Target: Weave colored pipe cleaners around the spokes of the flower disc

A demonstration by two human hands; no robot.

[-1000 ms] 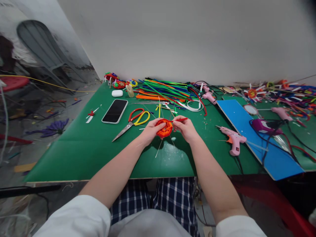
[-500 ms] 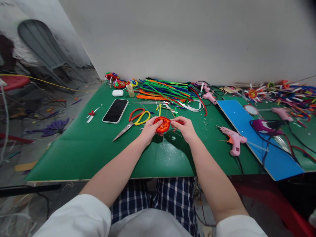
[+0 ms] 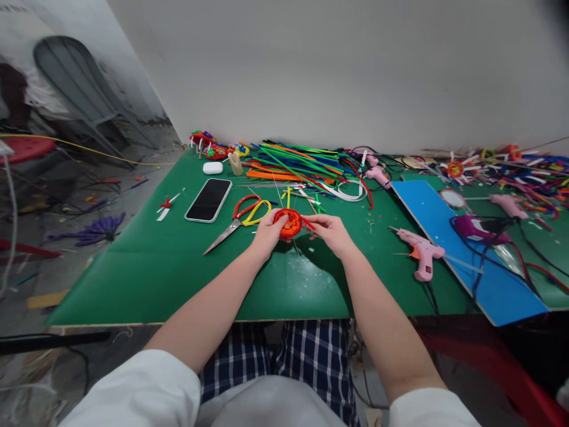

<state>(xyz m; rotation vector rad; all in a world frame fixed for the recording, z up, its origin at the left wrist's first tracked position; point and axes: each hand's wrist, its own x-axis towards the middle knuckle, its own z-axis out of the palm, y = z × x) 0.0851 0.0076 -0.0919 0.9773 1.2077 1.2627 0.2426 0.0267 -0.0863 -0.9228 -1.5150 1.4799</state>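
Above the middle of the green table point(image 3: 146, 267), my left hand point(image 3: 265, 232) grips a round woven disc of red and orange strips point(image 3: 288, 223) by its left edge. Thin pale sticks poke out of the disc in several directions. My right hand point(image 3: 329, 232) is closed in a pinch on a red strip point(image 3: 307, 223) that runs off the disc's right side. Red and yellow handled scissors point(image 3: 242, 214) lie just left of my left hand.
A phone point(image 3: 208, 199) and a white earbud case point(image 3: 213, 168) lie to the left. A heap of coloured strips point(image 3: 299, 161) fills the back. A pink glue gun point(image 3: 420, 252) and a blue board point(image 3: 462, 246) lie to the right, with more glue guns and craft pieces beyond.
The disc and both hands have moved a little away from me and upward. The disc has tilted and turned, and the red strip now lies lower and closer to its right edge.
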